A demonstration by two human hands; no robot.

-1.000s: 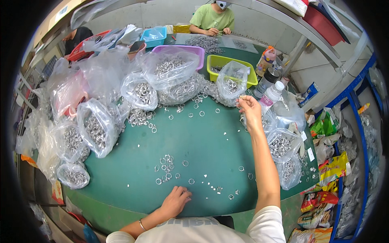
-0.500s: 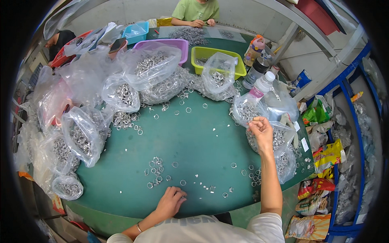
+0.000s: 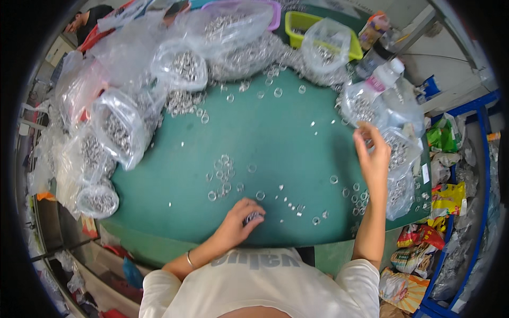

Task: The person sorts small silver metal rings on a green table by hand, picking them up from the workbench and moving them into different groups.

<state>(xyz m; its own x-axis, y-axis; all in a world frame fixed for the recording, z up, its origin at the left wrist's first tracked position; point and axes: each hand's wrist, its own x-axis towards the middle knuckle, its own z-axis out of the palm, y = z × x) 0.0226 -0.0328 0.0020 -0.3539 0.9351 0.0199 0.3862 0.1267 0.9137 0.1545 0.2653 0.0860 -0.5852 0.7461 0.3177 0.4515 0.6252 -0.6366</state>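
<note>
My left hand [image 3: 237,222] is near the table's front edge, turned so that a clump of small silver metal rings [image 3: 252,217] shows between its curled fingers and thumb. Beside it on the green table [image 3: 270,143] lies a loose cluster of rings [image 3: 224,169], with small white scraps [image 3: 290,204] to the right. My right hand [image 3: 375,151] hovers at the left side of the clear plastic ring bags [image 3: 400,153]. Its thumb and index fingertips come close together in a loop; whatever may be between them is too small to make out.
More ring-filled clear bags [image 3: 119,132] line the left and far sides. A purple basin [image 3: 273,16] and a lime-green basin [image 3: 355,52] stand at the back. A white-capped bottle [image 3: 389,74] stands right; blue shelving [image 3: 480,159] is beyond. Another person [image 3: 87,24] is at far left.
The whole view has tilted down, shifting the table upward. My left hand has turned to show the rings in it. My right hand's thumb and fingers have spread into a wider loop.
</note>
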